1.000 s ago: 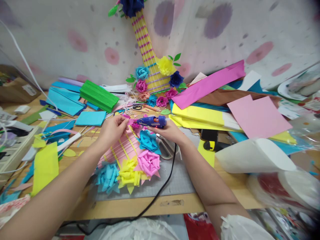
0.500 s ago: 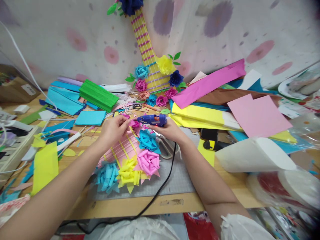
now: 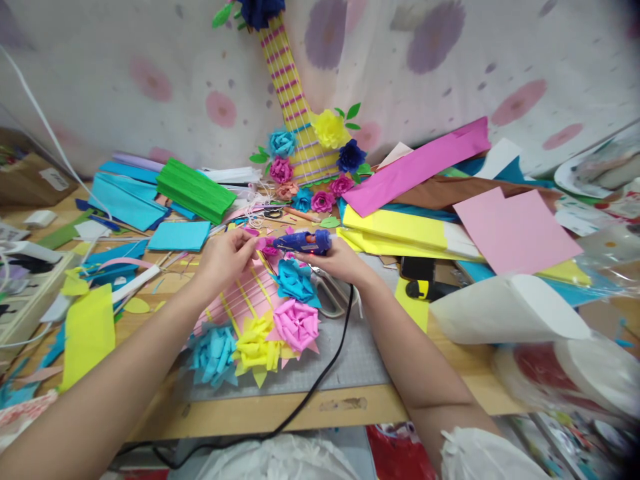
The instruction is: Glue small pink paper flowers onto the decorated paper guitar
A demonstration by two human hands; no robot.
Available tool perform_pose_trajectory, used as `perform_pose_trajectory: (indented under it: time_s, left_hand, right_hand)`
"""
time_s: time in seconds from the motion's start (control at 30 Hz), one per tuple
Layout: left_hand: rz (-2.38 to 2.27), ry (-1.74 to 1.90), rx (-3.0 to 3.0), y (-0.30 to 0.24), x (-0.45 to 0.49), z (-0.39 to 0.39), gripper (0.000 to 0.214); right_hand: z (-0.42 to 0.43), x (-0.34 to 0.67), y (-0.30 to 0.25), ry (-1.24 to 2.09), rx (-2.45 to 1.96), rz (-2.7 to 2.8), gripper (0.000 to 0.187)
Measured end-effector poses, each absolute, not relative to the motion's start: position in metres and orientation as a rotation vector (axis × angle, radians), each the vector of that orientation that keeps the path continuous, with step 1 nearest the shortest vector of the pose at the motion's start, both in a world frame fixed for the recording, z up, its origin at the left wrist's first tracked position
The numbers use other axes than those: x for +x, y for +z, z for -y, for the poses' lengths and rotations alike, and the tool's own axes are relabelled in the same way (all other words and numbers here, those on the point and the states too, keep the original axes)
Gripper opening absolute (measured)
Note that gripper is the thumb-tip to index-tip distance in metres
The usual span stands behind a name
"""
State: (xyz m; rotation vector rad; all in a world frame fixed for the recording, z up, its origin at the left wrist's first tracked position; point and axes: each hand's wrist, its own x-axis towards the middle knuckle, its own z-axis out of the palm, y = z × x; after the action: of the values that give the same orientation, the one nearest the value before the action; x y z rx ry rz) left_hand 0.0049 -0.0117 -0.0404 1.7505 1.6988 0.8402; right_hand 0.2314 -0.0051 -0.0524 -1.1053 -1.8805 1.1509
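Observation:
My right hand (image 3: pixel 340 259) grips a blue hot glue gun (image 3: pixel 303 241), its nozzle pointing left and a small red light glowing underneath. Pinched in the fingers of my left hand (image 3: pixel 231 255) is a magenta paper flower (image 3: pixel 269 246), partly hidden behind the fingertips and close to the nozzle. Below both hands lies a pink paper guitar body (image 3: pixel 256 288) with yellow strips and white strings. Along its edge sit a blue paper flower (image 3: pixel 296 281), a pink flower (image 3: pixel 296 325), a yellow flower (image 3: pixel 259 343) and another blue flower (image 3: pixel 214 353).
Scissors (image 3: pixel 334 297) lie under my right hand on a grey cutting mat (image 3: pixel 345 363). The glue gun's black cord (image 3: pixel 325 370) runs over the table edge. A yellow paper guitar (image 3: pixel 287 87) leans at the back. Folded crepe paper (image 3: pixel 195 190) and a white roll (image 3: pixel 510 310) flank the work.
Both hands stay nearly in place. The glue gun has shifted very slightly left, and a little more of the magenta flower shows by its nozzle.

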Motion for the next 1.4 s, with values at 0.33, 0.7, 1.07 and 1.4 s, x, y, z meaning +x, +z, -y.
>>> perform_pose_trajectory:
  time_s: [0.33,0.7,1.07,1.4]
  left_hand:
    - [-1.576,0.945,1.496,-0.034,0.009,0.010,0.027]
    - [-1.552,0.997,1.288,-0.027,0.018,0.009,0.019]
    - [-1.498,1.139,1.327,-0.026,0.022,0.009,0.024]
    - [-1.522,1.100,1.491,-0.036,0.024,0.005,0.023]
  right_hand:
    - [-0.008,0.277,-0.042,1.131,-1.336,1.723,0.040]
    - [-0.032,0.302,-0.089,1.187,-1.437,1.807,0.050]
    - [-0.033,0.309,-0.087,1.104,-1.559,1.786,0.047]
    - [-0.029,0.320,-0.069,0.936,-1.708,1.973,0.057]
